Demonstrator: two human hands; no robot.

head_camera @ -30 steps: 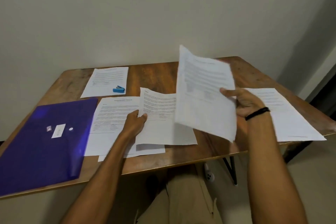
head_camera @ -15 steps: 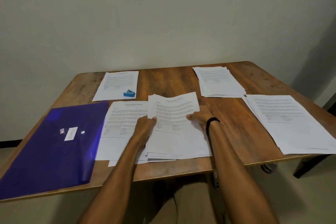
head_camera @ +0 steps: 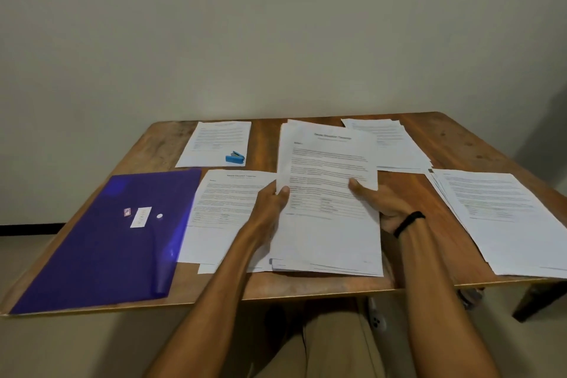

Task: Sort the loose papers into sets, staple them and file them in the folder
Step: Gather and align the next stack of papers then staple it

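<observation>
Loose papers (head_camera: pixel 328 224), head view: the centre stack is held at both side edges, its far end raised and its near end resting on the table (head_camera: pixel 408 190) close to the front edge. The left hand (head_camera: pixel 270 202) grips the left edge, thumb on top. The right hand (head_camera: pixel 379 204) grips the right edge the same way.

Judgement: sorting is in hand, and nothing appears filed. The lower sheets fan out at the near end, so squaring the stack on the wood before separating sheets is advised.

Clearances: the folder (head_camera: pixel 101 239) lies left, reaching the front edge. The stapler (head_camera: pixel 235 158) sits on the far-left sheet (head_camera: pixel 214 138). The right pile (head_camera: pixel 503 224) also reaches the front edge. Bare wood between centre stack and right pile gives working room.
</observation>
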